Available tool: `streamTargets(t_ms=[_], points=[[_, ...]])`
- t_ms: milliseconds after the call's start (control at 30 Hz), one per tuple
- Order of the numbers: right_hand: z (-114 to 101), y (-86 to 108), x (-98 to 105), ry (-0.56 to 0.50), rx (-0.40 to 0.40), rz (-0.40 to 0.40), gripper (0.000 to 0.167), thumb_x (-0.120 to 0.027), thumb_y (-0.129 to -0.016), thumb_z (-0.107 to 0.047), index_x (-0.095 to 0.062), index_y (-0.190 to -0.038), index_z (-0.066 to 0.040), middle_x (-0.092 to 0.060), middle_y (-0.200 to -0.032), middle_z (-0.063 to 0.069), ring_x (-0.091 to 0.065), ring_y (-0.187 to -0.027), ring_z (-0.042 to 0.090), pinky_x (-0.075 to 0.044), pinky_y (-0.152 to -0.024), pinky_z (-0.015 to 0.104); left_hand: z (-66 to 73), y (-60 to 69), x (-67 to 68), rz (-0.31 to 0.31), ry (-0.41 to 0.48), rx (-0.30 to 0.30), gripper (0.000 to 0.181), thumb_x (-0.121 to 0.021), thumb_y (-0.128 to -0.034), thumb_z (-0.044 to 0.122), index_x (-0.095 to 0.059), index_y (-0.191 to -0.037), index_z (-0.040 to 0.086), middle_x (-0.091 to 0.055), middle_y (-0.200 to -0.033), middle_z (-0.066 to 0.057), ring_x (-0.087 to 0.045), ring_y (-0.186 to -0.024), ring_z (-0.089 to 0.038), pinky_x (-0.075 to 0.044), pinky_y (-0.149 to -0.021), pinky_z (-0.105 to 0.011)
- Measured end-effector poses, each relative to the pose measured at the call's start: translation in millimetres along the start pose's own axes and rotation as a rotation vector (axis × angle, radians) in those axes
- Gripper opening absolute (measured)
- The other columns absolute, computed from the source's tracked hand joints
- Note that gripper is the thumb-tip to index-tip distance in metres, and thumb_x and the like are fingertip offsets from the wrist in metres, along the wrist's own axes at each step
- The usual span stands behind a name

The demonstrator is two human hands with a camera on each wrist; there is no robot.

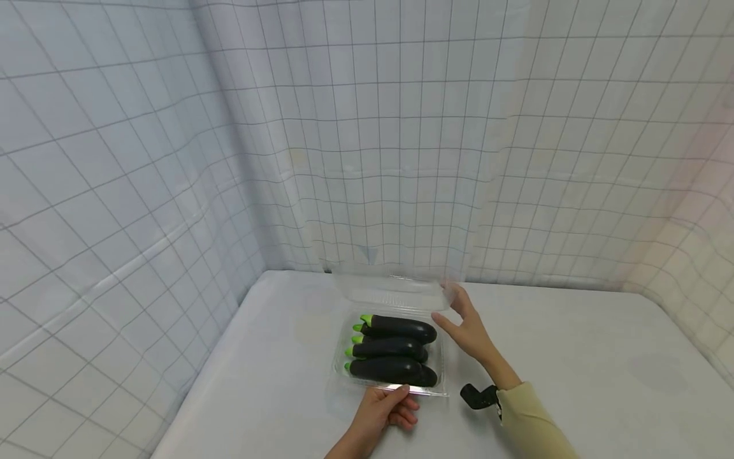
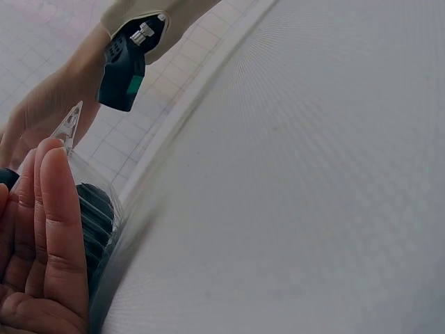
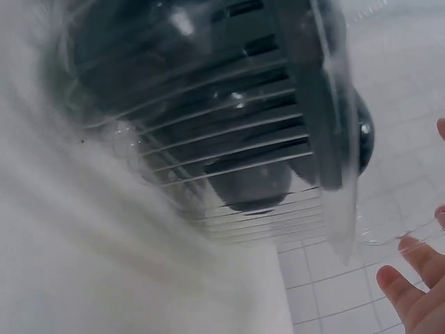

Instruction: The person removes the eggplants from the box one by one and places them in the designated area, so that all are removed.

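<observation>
The left grip point(image 1: 375, 414) lies at the near rim of a clear plastic tray point(image 1: 429, 391), thumb on top and fingers tucked beneath in a pinch, probably to steady the tray. The right grip point(image 1: 470, 328) is spread, thumb well apart from the fingers, whose tips meet the right edge of the raised clear lid point(image 1: 395, 293); how firmly they bear on it I cannot tell. Dark eggplants point(image 1: 385, 368) lie in the tray, just beyond the left grip and left of the right one, their green stems pointing away from the right grip, likely so laid to fit side by side. The lid stands up at the tray's far side, which seems to leave the fruit uncovered between the two grips. Bench point(image 1: 573, 357) stretches to the right of the right grip and left of the left one, giving sideways room; beyond the lid, the far bench edge and gridded curtain point(image 1: 401, 127) limit reach. A wrist camera point(image 1: 480, 396) sits behind the right grip, near the tray's corner.
</observation>
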State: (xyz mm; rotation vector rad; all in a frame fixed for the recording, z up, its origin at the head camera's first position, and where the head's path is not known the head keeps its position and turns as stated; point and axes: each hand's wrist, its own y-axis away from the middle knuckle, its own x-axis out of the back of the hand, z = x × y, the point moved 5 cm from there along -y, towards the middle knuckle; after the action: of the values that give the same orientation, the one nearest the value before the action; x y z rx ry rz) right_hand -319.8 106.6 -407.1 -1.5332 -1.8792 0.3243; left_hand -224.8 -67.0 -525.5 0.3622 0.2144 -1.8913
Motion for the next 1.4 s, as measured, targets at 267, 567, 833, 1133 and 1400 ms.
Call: streamTargets(t_ms=[267,567,833,1133,1400], points=[[22,-6.1,-8,-0.035,0.018,-0.014,0.068,-0.059,-0.091,0.005,-0.020,-0.146,0.004,-0.027,-0.145,0.030,-0.033,-0.125,0.054,-0.035,-0.092,0.064,2.7,1.6,-0.1,0.013,-0.008,0.002,0.049,-0.057,-0.0959,0.021,-0.055,-0.098,-0.027,-0.067,-0.073,-0.010,-0.065,-0.059,-0.011,-0.054,-0.057,-0.025],[74,-2.1,-24,-0.037,-0.215,-0.104,0.083,-0.063,-0.092,-0.008,-0.005,-0.152,-0.014,-0.023,-0.149,0.026,-0.041,-0.123,0.048,-0.042,-0.092,0.053,-0.2,1.5,-0.8,0.022,-0.015,0.007,0.049,-0.059,-0.0951,0.022,-0.056,-0.096,-0.027,-0.067,-0.072,-0.011,-0.065,-0.059,-0.011,-0.054,-0.056,-0.025],[90,1.9,-29,-0.132,-0.312,-0.110,0.078,-0.056,-0.093,0.004,-0.006,-0.152,-0.010,-0.028,-0.146,0.028,-0.055,-0.111,0.041,-0.050,-0.083,0.032,-0.8,1.6,-0.4,0.026,-0.023,0.014,0.050,-0.059,-0.0950,0.023,-0.056,-0.097,-0.026,-0.067,-0.073,-0.011,-0.065,-0.059,-0.011,-0.053,-0.057,-0.025],[103,9.6,-33,-0.299,-0.499,-0.031,0.074,-0.063,-0.093,-0.013,-0.017,-0.150,-0.008,-0.031,-0.145,0.026,-0.049,-0.119,0.033,-0.045,-0.086,0.029,1.8,0.3,-0.9,0.015,-0.023,0.001,0.050,-0.059,-0.0949,0.022,-0.054,-0.098,-0.027,-0.068,-0.075,-0.010,-0.065,-0.060,-0.011,-0.054,-0.057,-0.025],[103,17.0,-34,-0.300,-0.536,-0.022,0.066,-0.054,-0.097,-0.011,-0.015,-0.149,-0.002,-0.030,-0.144,0.029,-0.053,-0.115,0.035,-0.044,-0.093,0.039,-2.1,-0.7,0.4,0.006,-0.020,-0.002,0.053,-0.059,-0.0946,0.024,-0.054,-0.099,-0.028,-0.068,-0.075,-0.008,-0.065,-0.061,-0.011,-0.054,-0.057,-0.025]])
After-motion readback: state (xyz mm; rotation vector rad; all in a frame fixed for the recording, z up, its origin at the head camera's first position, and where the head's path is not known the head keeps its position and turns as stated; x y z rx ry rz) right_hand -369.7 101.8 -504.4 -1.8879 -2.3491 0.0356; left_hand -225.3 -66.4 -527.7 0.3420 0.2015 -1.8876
